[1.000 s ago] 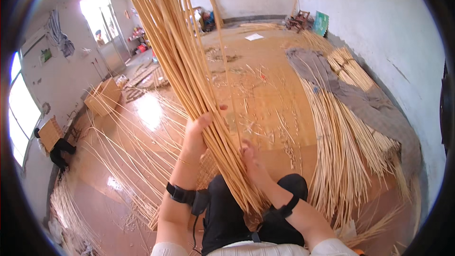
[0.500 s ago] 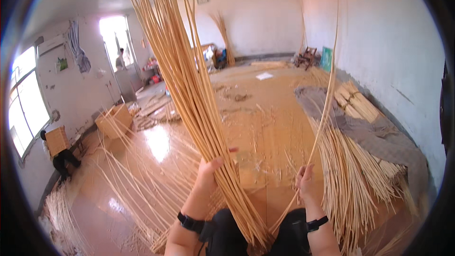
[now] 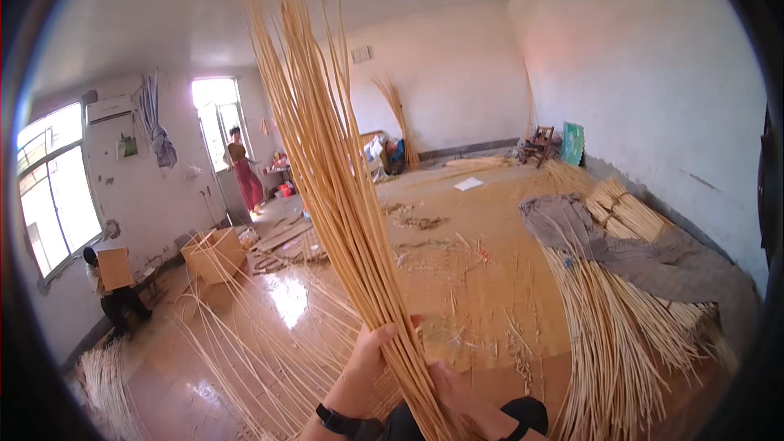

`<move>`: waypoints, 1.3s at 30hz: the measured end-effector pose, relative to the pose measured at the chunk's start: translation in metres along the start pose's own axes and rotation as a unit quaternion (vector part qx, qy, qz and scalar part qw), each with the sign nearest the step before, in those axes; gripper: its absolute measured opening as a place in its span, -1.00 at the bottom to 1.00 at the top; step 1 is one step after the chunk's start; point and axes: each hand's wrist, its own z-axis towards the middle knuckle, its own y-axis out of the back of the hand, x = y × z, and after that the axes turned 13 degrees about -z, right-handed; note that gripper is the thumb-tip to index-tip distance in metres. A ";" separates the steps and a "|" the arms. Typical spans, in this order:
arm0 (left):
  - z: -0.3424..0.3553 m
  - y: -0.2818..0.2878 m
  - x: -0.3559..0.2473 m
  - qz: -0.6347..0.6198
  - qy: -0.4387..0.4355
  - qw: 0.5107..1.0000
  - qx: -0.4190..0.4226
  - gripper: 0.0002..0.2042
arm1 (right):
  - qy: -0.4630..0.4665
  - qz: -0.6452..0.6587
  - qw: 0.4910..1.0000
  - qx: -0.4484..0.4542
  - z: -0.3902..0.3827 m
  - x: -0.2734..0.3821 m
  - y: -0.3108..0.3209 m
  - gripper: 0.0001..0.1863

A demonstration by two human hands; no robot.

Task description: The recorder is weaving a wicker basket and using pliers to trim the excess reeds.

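A tall bundle of long tan wicker rods [image 3: 335,204] stands upright before me, leaning left, its thin tips fanned out at the top. My left hand [image 3: 376,347] is closed around the lower part of it, thumb across the front. Lower down, my right hand [image 3: 449,388] is closed against the right side of the same bundle, its fingers partly hidden by the rods. Between my legs, the lower ends run out of the picture.
Loose rods [image 3: 237,343] spread over the floor at left. At right lies a heap of rods [image 3: 612,335], partly under a grey cloth [image 3: 653,253]. Farther off are a pale box [image 3: 214,257], a seated person [image 3: 118,294] holding a panel, and a standing person [image 3: 243,167].
My right hand has moved left and down from a single long rod held apart to the bundle. The bundle's top sits lower in view. A person by the door has come fully into sight.
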 end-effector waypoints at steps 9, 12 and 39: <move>-0.020 -0.011 0.010 0.024 -0.034 0.999 -0.015 -0.31 | -0.039 -0.006 0.999 0.000 -0.027 0.071 0.001 -0.04; -0.013 -0.023 -0.003 0.017 -0.074 0.997 0.004 -0.30 | 0.019 -0.045 0.998 -0.040 -0.017 0.078 0.013 -0.11; -0.019 -0.008 0.020 0.130 -0.101 0.986 -0.004 -0.29 | 0.035 0.109 0.993 -0.039 0.020 0.056 0.002 0.03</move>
